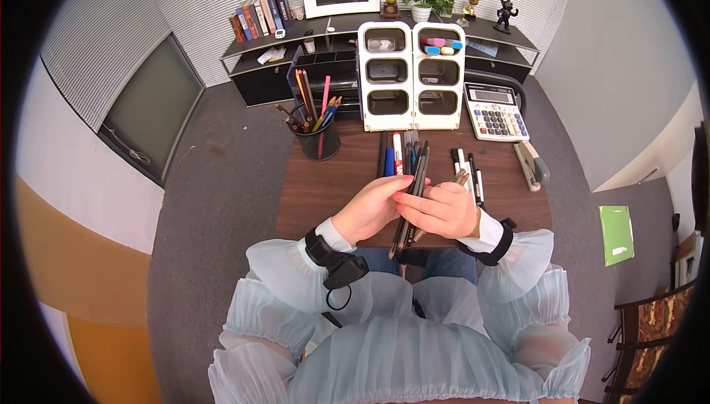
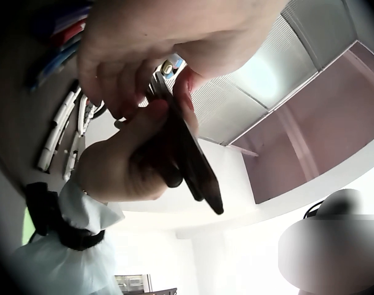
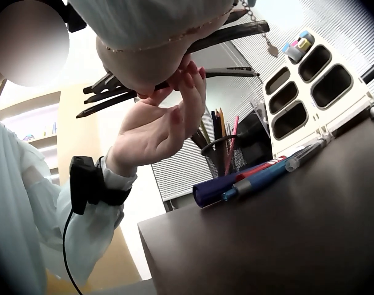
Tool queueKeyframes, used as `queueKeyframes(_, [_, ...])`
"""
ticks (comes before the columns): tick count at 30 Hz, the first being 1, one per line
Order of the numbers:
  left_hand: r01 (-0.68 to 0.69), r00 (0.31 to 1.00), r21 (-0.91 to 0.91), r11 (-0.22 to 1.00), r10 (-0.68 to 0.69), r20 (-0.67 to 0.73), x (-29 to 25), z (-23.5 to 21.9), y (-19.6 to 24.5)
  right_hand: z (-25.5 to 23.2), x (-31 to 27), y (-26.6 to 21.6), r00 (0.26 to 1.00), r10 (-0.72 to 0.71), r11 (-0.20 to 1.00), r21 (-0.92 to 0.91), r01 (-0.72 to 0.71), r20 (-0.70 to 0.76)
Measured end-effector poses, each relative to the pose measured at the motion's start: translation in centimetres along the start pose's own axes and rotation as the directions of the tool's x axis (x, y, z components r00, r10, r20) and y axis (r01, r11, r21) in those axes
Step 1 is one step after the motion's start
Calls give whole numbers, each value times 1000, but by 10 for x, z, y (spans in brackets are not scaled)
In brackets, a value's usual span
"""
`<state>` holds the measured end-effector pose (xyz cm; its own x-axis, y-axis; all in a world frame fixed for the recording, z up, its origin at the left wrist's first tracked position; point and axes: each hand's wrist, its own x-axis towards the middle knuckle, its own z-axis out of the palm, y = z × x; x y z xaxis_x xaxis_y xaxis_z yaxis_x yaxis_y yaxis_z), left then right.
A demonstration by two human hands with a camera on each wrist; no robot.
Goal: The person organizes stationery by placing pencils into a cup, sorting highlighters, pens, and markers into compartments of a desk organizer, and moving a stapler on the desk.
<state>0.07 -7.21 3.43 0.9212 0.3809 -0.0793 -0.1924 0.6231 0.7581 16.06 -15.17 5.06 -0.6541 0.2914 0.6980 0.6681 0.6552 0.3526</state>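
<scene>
A bundle of dark pencils (image 1: 407, 231) slants between my two hands over the front of the desk. My right hand (image 1: 444, 210) grips them, and a few brownish pencil ends (image 1: 461, 177) stick out past its knuckles. My left hand (image 1: 370, 209) holds the bundle from the other side, thumb on the upper part. In the left wrist view the pencils (image 2: 199, 169) run between the left thumb and fingers, with the right hand (image 2: 122, 163) below. In the right wrist view the left hand's fingers (image 3: 190, 92) meet the right hand, which partly hides the pencils (image 3: 116, 98).
Behind the hands lie a red-and-white marker (image 1: 398, 154), a blue pen (image 1: 390, 161) and several black-and-white pens (image 1: 479, 186). A mesh pen cup (image 1: 319, 145) stands left, a white compartment organizer (image 1: 412, 79) at the back, a calculator (image 1: 497, 113) and stapler (image 1: 529, 167) right.
</scene>
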Motion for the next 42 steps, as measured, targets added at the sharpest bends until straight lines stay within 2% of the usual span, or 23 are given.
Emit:
queueKeyframes(4, [22,1000,-66,998,-23,-8,5,-10,1,1,-1,-2,1000,18,999,42,-18,4])
queueKeyframes(5, [21,1000,-65,998,-22,-8,5,-11,-1,2,-5,0,989,149,981,123,-150,20])
queueKeyframes(6, [-63,991,41,997,68,-116,4,-11,-4,3,-8,0,960,276,939,200,-280,48])
queueKeyframes(8, [-135,962,154,979,167,-215,3,-6,-8,-2,2,2,811,585,736,411,-538,14])
queueKeyframes(9, [-304,860,569,764,477,-182,3,-2,-11,-9,9,2,702,706,575,501,-647,95])
queueKeyframes(10, [-355,703,861,364,711,-11,3,2,-10,-13,13,2,576,795,389,569,-725,190])
queueKeyframes(11, [-325,651,939,114,747,135,0,7,-4,-13,12,4,504,832,280,609,-742,231])
queueKeyframes(12, [-326,650,939,113,747,136,1,4,-2,-13,14,6,505,832,281,610,-741,231])
queueKeyframes(14, [-419,642,904,-82,678,358,3,1,1,-16,19,11,366,861,-62,786,-615,353])
queueKeyframes(15, [-415,659,910,-17,683,314,5,2,2,-18,20,13,338,830,-168,778,-606,443])
queueKeyframes(16, [-414,659,910,-17,684,313,4,2,3,-18,21,13,338,830,-168,777,-606,444])
queueKeyframes(18, [-257,875,922,290,475,94,3,1,5,-16,21,14,331,775,-263,751,-606,538])
queueKeyframes(20, [-271,883,925,266,452,128,5,2,5,-10,17,13,350,768,-271,767,-581,536])
queueKeyframes(22, [-313,933,640,702,353,69,9,2,-2,-7,15,13,342,756,-308,765,-566,558])
queueKeyframes(24, [-301,939,614,729,338,60,9,3,-3,-7,12,15,337,752,-274,734,-622,566])
queueKeyframes(26, [-288,945,588,756,322,48,9,-2,-6,-8,12,15,243,827,-210,680,-702,507])
queueKeyframes(30, [-260,931,659,706,365,-24,13,-22,-13,-18,11,21,214,954,-40,794,-606,211])
queueKeyframes(32, [-237,926,535,811,355,-129,13,-24,-14,-16,7,16,424,901,348,733,-585,-90])
queueKeyframes(34, [-213,944,503,837,309,-114,11,-21,-11,-21,7,23,848,477,863,303,-403,-229])
queueKeyframes(35, [-159,971,372,915,213,-109,8,-12,-7,-24,12,20,929,318,939,196,-282,-187])
queueKeyframes(36, [-94,989,234,968,118,-88,6,-7,-5,-25,14,16,971,228,970,106,-220,-72])
queueKeyframes(38, [-86,995,141,986,93,-47,7,-10,-9,-18,11,12,997,78,993,87,-77,-13])
queueKeyframes(42, [9,1000,37,999,-9,-9,4,-11,-10,-8,3,2,999,18,994,105,-22,45])
